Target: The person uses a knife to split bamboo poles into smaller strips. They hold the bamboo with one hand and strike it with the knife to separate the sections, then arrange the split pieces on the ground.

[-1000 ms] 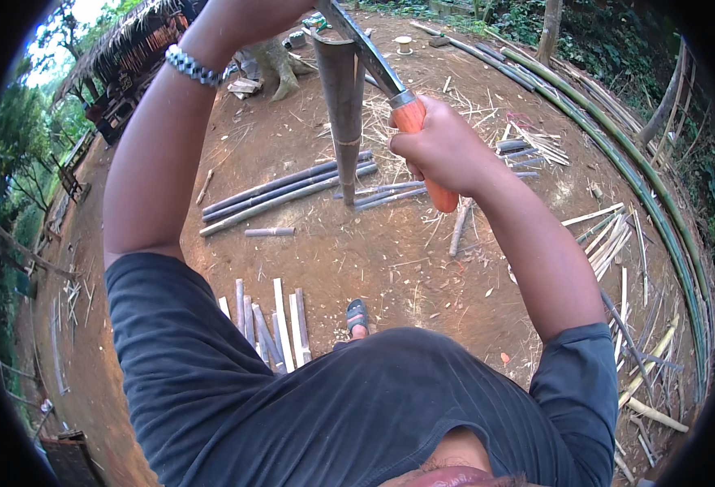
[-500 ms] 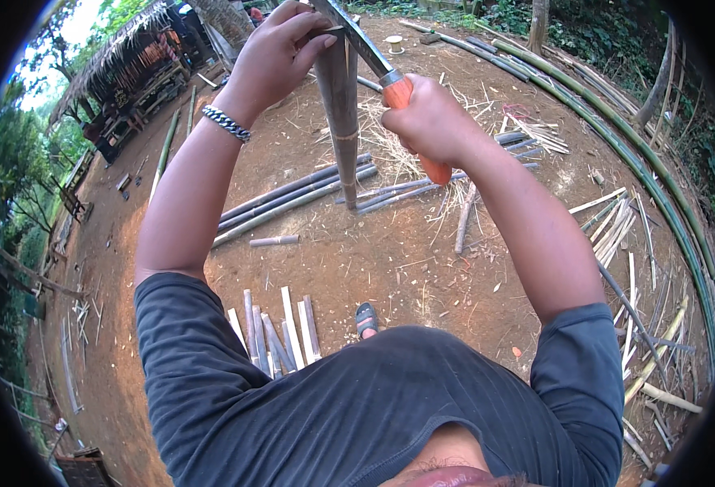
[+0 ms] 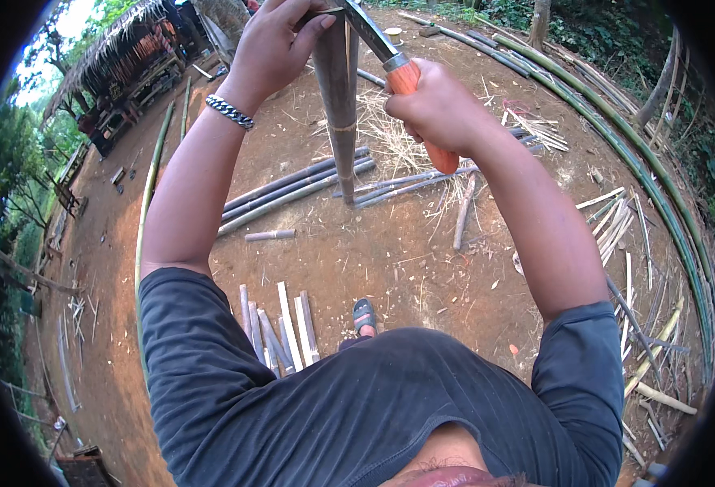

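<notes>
A dark bamboo pole (image 3: 340, 114) stands upright in front of me, its foot on the dirt. Around its upper end my left hand (image 3: 280, 49) is closed, thumb at the top edge; part of the fingers run out of the picture. My right hand (image 3: 443, 109) is wrapped round the orange wooden handle of a machete (image 3: 404, 77). The dark blade (image 3: 371, 35) slants up and left against the pole's top, its far end cut off by the frame. Whether it has split the pole there, I cannot tell.
Dark bamboo poles (image 3: 292, 185) lie behind the standing pole, beside a heap of pale shavings (image 3: 394, 130). Short bamboo pieces (image 3: 284, 325) rest by my sandalled foot (image 3: 364, 315). Split strips (image 3: 613, 223) and long green poles (image 3: 617, 142) are at right. A thatched shelter (image 3: 122, 69) stands far left.
My right hand and the machete have risen slightly and shifted a little to the right. The left hand has risen slightly, still on the pole, and the whole view has shifted slightly.
</notes>
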Motion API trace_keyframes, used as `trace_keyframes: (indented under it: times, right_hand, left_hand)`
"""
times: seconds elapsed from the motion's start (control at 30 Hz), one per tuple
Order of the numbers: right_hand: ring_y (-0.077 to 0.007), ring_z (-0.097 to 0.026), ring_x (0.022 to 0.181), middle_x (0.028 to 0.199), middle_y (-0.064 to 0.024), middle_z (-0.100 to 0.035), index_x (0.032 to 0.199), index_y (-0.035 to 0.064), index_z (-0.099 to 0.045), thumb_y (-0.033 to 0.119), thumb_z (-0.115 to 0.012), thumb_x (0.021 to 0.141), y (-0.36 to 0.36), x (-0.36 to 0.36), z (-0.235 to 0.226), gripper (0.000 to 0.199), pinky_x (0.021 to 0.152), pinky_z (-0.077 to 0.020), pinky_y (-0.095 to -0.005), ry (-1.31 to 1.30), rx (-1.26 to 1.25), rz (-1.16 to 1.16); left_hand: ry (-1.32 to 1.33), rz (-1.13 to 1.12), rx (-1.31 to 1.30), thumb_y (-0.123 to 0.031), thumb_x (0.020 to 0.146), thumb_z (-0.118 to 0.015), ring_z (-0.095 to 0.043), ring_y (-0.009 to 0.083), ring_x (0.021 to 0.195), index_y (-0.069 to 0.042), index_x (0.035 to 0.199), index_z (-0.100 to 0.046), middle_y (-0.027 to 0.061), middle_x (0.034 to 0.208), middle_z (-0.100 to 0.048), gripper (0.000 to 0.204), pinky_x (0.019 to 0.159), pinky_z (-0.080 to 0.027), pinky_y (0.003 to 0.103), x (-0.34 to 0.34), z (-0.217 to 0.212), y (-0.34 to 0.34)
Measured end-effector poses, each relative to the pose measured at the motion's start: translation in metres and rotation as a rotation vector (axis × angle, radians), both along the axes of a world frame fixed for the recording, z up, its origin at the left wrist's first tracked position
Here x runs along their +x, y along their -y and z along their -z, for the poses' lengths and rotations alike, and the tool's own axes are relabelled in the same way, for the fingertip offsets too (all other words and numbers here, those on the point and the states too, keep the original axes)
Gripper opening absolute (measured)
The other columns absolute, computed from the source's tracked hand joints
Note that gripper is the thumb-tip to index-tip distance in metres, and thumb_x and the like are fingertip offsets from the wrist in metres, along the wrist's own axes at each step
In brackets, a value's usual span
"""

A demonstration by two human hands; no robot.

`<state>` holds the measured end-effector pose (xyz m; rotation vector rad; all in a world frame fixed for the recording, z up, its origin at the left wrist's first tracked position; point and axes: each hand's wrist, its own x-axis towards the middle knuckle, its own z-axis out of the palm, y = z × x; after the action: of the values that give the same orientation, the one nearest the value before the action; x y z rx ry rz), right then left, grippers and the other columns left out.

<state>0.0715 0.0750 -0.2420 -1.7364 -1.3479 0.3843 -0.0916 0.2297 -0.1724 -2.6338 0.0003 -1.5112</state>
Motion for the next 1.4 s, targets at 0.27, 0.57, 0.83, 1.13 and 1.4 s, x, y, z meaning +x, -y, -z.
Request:
trace_keyframes:
  times: [0.27,0.57,0.83,1.13,1.4]
  right_hand:
    - [-0.0291,-0.071,0.085,0.095,-0.0175,-0.07,0.109,-0.0028,-0.06,0.016,-0.069,0.081,-0.051,-0.023,0.117,0.035,0.08,-0.0558,-0.0382,-0.087,0.0,0.075]
    - [-0.013,-0.064,0.065,0.085,-0.0083,-0.066,0.108,-0.0014,-0.056,0.023,-0.077,0.084,-0.089,-0.007,0.116,0.04,0.06,-0.0537,-0.0312,-0.502,-0.056,-0.202]
    - [-0.0317,-0.07,0.097,0.101,-0.0176,-0.071,0.11,-0.0009,-0.063,0.02,-0.07,0.08,-0.111,-0.008,0.089,0.038,0.087,-0.0535,-0.0397,-0.144,-0.129,-0.001]
    - [-0.0336,-0.069,0.095,0.099,-0.0188,-0.071,0.107,-0.0027,-0.062,0.014,-0.069,0.081,-0.129,0.024,0.058,0.031,0.085,-0.0536,-0.0393,-0.081,-0.143,0.065]
    - [-0.0315,-0.069,0.103,0.107,-0.0189,-0.071,0.117,-0.0052,-0.06,0.013,-0.068,0.083,-0.153,0.043,0.052,0.039,0.088,-0.0534,-0.0374,-0.043,-0.106,0.074]
  left_hand:
    - [0.09,0.114,0.022,-0.006,0.087,-0.069,-0.061,0.0305,0.087,0.001,0.094,-0.065,0.0161,0.097,-0.06,0.011,0.075,-0.051,0.037,0.006,0.003,-0.024]
    - [0.252,0.106,0.15,-0.007,0.091,-0.067,-0.059,0.0225,0.082,0.0,0.096,-0.065,0.0104,0.092,-0.059,0.008,0.074,-0.048,0.032,0.008,-0.001,-0.056]
    - [0.656,0.234,-0.195,-0.035,0.11,-0.04,-0.05,0.0184,0.077,-0.002,0.095,-0.059,0.0047,0.081,-0.052,0.04,0.076,-0.042,0.034,0.07,0.017,-0.095]
    - [0.625,0.151,-0.259,-0.016,0.099,-0.045,-0.05,0.0241,0.074,0.001,0.081,-0.053,0.0127,0.074,-0.05,0.026,0.072,-0.041,0.037,0.105,-0.006,-0.128]
    - [0.612,-0.057,0.211,-0.003,0.09,-0.048,-0.054,0.0351,0.077,0.0,0.08,-0.052,0.0162,0.078,-0.053,0.012,0.071,-0.044,0.044,0.126,-0.016,-0.181]
